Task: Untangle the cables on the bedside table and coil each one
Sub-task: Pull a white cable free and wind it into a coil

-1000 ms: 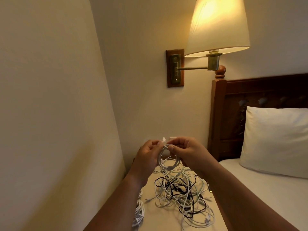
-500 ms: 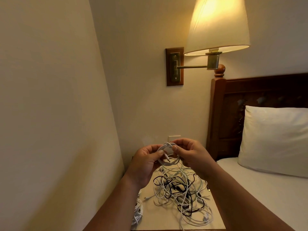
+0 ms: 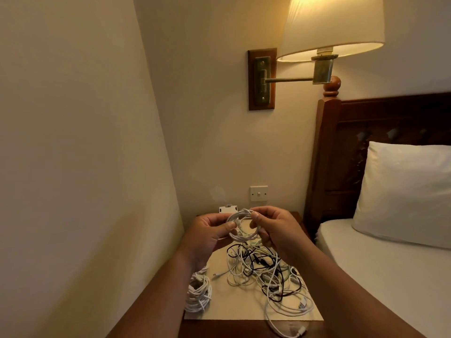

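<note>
Pinching a small white cable coil [image 3: 242,226] above the surface [image 3: 246,306], the left hand [image 3: 210,231] and right hand [image 3: 274,230] were closed on its opposite sides. Finishing this coil looked like the step in hand; next, setting it beside the finished coil [image 3: 198,293], clear of the tangle [image 3: 266,272].

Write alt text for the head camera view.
Two hands, left hand and right hand, hold a small white cable coil above a tangle of white and black cables on a bedside table. A finished coil lies left.
</note>
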